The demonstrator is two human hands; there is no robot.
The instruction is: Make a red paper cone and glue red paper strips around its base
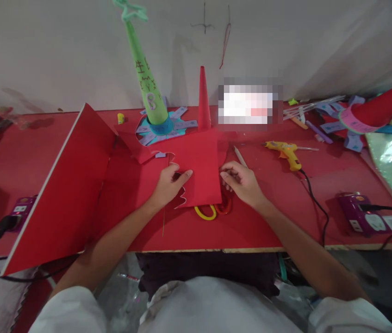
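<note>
A red card sheet point(201, 169) with a wavy cut left edge is between my hands, a little above the table. My left hand point(171, 184) grips its left side, thumb on top and fingers mostly underneath. At the right edge, my right hand point(240, 181) has curled fingers pinching the sheet's border. Scissors point(205, 212) lie below the sheet, with only the yellow and red handle loops showing. A pale pen-like stick point(240, 156) rests just beyond my right hand. Behind the sheet stands a narrow red cone point(203, 101).
A green cone hat point(150, 92) stands at the back. A tall red board point(60, 194) leans at left. To the right are a yellow glue gun point(286, 152) with a cord, a purple power strip point(362, 215) and another red cone hat point(383, 104). A second purple socket point(25, 208) is at left.
</note>
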